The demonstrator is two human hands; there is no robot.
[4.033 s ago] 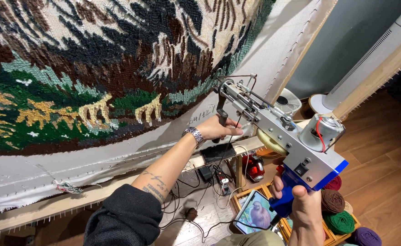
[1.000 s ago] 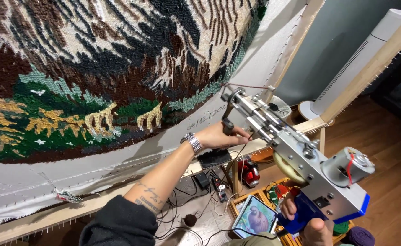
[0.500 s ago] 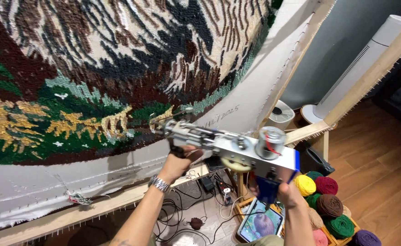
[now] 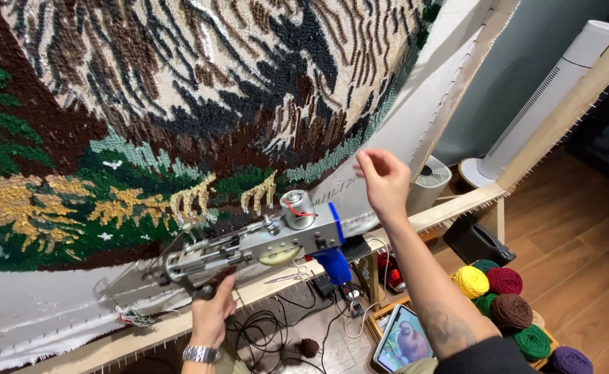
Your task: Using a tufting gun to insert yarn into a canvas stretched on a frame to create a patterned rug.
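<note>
Tufting gun point(image 4: 263, 244), grey metal body with blue handle, small cylindrical motor and cream gear wheel, lying roughly level with its needle end toward the left, just before the lower white border of the cloth; gripped from beneath near its front grip by the left hand point(image 4: 212, 309), fingers closed round the dark grip, metal-link wristwatch point(image 4: 201, 354) on the wrist; blue handle hanging free at the gun's right end, touched by no hand. Right hand point(image 4: 382, 181) raised well above and right of the gun, loose, fingers lightly curled and pinched together, holding nothing that can be made out; tattooed forearm running down to the lower right. Tufted rug point(image 4: 200, 104), stretched on white backing cloth, worked in cream, black and brown stripes above, green and yellow patches at lower left. Wooden frame point(image 4: 457, 202), pale timber, lower rail passing just behind the gun, a slanted beam rising at right. Tower fan point(image 4: 547, 97), white, upright, beyond the frame at upper right; small round white appliance point(image 4: 430, 179) near its base. Yarn balls point(image 4: 508, 305), yellow, maroon, brown, green and purple, bunched on the floor at lower right. Tablet point(image 4: 401, 341), lit screen, propped below the frame just left of the yarn. Cables point(image 4: 270, 325), black, tangled on the floor under the rail. Wooden floor point(image 4: 581, 235) at right.
</note>
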